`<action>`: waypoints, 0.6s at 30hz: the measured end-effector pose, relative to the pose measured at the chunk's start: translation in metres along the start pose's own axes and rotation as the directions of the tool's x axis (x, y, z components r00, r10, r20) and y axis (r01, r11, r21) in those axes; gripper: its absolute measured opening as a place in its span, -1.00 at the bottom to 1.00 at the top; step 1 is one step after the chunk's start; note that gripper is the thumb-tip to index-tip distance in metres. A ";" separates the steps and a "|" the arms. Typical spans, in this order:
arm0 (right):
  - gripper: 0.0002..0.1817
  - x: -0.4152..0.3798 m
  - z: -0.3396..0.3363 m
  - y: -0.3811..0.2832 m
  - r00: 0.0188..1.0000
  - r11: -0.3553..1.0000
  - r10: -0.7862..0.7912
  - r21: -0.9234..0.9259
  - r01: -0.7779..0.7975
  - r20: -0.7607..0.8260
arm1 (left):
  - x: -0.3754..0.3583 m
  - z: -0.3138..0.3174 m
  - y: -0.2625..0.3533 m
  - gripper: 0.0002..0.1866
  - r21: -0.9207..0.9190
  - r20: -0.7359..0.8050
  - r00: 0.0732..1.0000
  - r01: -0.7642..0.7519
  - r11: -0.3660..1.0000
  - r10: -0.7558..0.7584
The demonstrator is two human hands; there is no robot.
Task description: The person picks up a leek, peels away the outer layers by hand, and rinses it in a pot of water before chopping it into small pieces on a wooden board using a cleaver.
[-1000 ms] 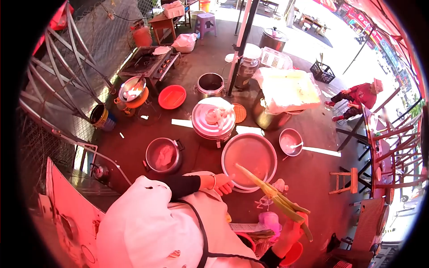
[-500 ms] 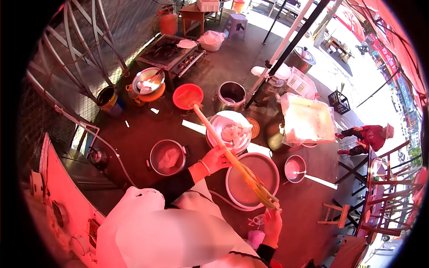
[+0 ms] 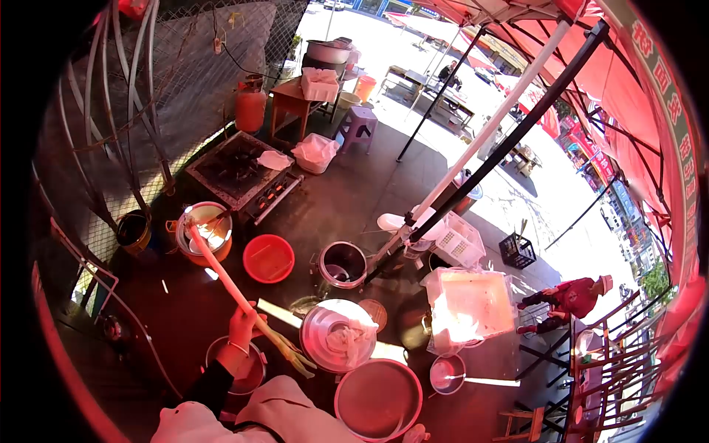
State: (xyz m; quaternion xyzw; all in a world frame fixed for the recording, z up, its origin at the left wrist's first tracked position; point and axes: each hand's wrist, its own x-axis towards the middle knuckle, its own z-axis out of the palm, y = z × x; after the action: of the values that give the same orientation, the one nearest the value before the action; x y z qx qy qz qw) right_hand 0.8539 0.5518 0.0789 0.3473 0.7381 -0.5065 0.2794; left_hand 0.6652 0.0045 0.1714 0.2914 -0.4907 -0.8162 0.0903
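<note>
My left hand (image 3: 242, 326) is closed around a long scallion (image 3: 221, 273) near its leafy part. Its pale root end points up and left, over the metal bowl (image 3: 226, 215) on an orange-red base. Split yellowish leaves trail down and right, beside a white basin (image 3: 310, 336) with a crumpled plastic bag (image 3: 347, 338) on it. Partly hidden under my left wrist is a metal pot (image 3: 255, 375). Only a bit of my right hand (image 3: 416, 434) shows at the bottom edge, by the wide round tub (image 3: 337, 399); its fingers are mostly out of view.
Around me stand a red basin (image 3: 269, 258), a tall metal pot (image 3: 344, 264), a plastic-lined tray (image 3: 473, 306) and a small metal pan (image 3: 447, 373). A stove (image 3: 236, 173) lies further off. A black pole (image 3: 509, 133) crosses the view. At right, a person in red (image 3: 576, 297) sits.
The view has swung up and right. My right hand has left the leafy end and dropped to the bottom edge. My left hand still holds the scallion, now over the metal bowl.
</note>
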 end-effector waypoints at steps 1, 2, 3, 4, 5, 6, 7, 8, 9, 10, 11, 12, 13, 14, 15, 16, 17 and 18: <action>-0.68 0.007 0.002 -0.017 1.000 1.000 -0.021 -0.005 0.021 -0.017 | 0.006 -0.002 0.004 -0.66 0.013 -0.018 1.000 -0.012 1.000 0.012; -0.68 0.013 0.002 -0.029 0.999 0.999 -0.041 -0.011 0.040 -0.029 | 0.010 -0.004 0.007 -0.66 0.029 -0.035 0.999 -0.021 0.999 0.022; -0.67 0.018 0.001 -0.036 0.997 0.998 -0.062 -0.024 0.061 -0.037 | 0.013 -0.004 0.011 -0.65 0.015 -0.043 0.999 -0.028 0.999 0.029; -0.67 0.025 -0.001 -0.043 0.996 0.996 -0.079 -0.040 0.078 -0.040 | 0.015 -0.002 0.012 -0.65 0.016 -0.047 0.998 -0.027 1.000 0.028; -0.67 0.031 -0.003 -0.046 0.994 0.993 -0.103 -0.058 0.100 -0.040 | 0.017 -0.002 0.013 -0.64 0.009 -0.059 0.997 -0.045 0.999 0.045; -0.67 0.039 -0.005 -0.050 0.991 0.990 -0.125 -0.076 0.122 -0.038 | 0.018 -0.002 0.014 -0.64 0.005 -0.070 0.996 -0.061 0.998 0.062; -0.67 0.045 -0.007 -0.051 0.988 0.984 -0.153 -0.097 0.149 -0.032 | 0.018 0.000 0.016 -0.64 0.014 -0.076 0.995 -0.057 0.998 0.058; -0.67 0.053 -0.011 -0.050 0.982 0.977 -0.185 -0.117 0.181 -0.026 | 0.016 0.002 0.019 -0.63 0.006 -0.091 0.992 -0.083 0.997 0.083; -0.67 0.064 -0.014 -0.041 0.977 0.967 -0.212 -0.145 0.207 -0.014 | 0.012 0.002 0.022 -0.63 0.001 -0.104 0.989 -0.105 0.995 0.104; -0.66 0.076 -0.018 -0.034 0.972 0.957 -0.237 -0.171 0.234 0.000 | 0.010 0.000 0.026 -0.63 0.018 -0.105 0.990 -0.095 0.995 0.097; -0.66 0.087 -0.020 -0.028 0.966 0.948 -0.258 -0.191 0.255 0.007 | 0.009 -0.001 0.030 -0.61 0.015 -0.133 0.985 -0.105 0.994 0.106; -0.66 0.101 -0.023 -0.021 0.961 0.939 -0.275 -0.211 0.272 0.018 | 0.007 0.000 0.032 -0.60 0.008 -0.163 0.980 -0.119 0.993 0.119; -0.66 0.113 -0.025 -0.013 0.956 0.927 -0.292 -0.239 0.290 0.029 | 0.003 0.001 0.038 -0.60 0.007 -0.187 0.974 -0.130 0.992 0.129; -0.66 0.124 -0.028 -0.011 0.948 0.911 -0.315 -0.266 0.314 0.040 | -0.002 0.001 0.045 -0.60 0.007 -0.211 0.967 -0.144 0.990 0.142; -0.66 0.129 -0.028 -0.015 0.943 0.896 -0.328 -0.299 0.329 0.054 | -0.004 -0.002 0.046 -0.60 0.007 -0.229 0.960 -0.163 0.987 0.160; -0.69 0.126 -0.026 -0.036 0.948 0.898 -0.304 -0.304 0.317 0.091 | -0.006 -0.003 0.049 -0.60 0.017 -0.229 0.958 -0.175 0.984 0.174; -0.70 0.095 -0.023 -0.073 0.922 0.880 -0.373 -0.274 0.388 0.107 | -0.007 -0.003 0.052 -0.60 -0.002 -0.266 0.944 -0.201 0.980 0.194; -0.70 0.107 -0.024 -0.063 0.920 0.881 -0.374 -0.265 0.391 0.114 | -0.009 -0.003 0.054 -0.61 -0.020 -0.305 0.930 -0.223 0.975 0.206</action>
State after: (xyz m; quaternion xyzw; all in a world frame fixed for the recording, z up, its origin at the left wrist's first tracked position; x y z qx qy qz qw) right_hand 0.7378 0.5830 0.0400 0.1359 0.8481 -0.4512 0.2424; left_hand 0.6671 -0.0214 0.2203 0.3542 -0.4777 -0.7606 0.2605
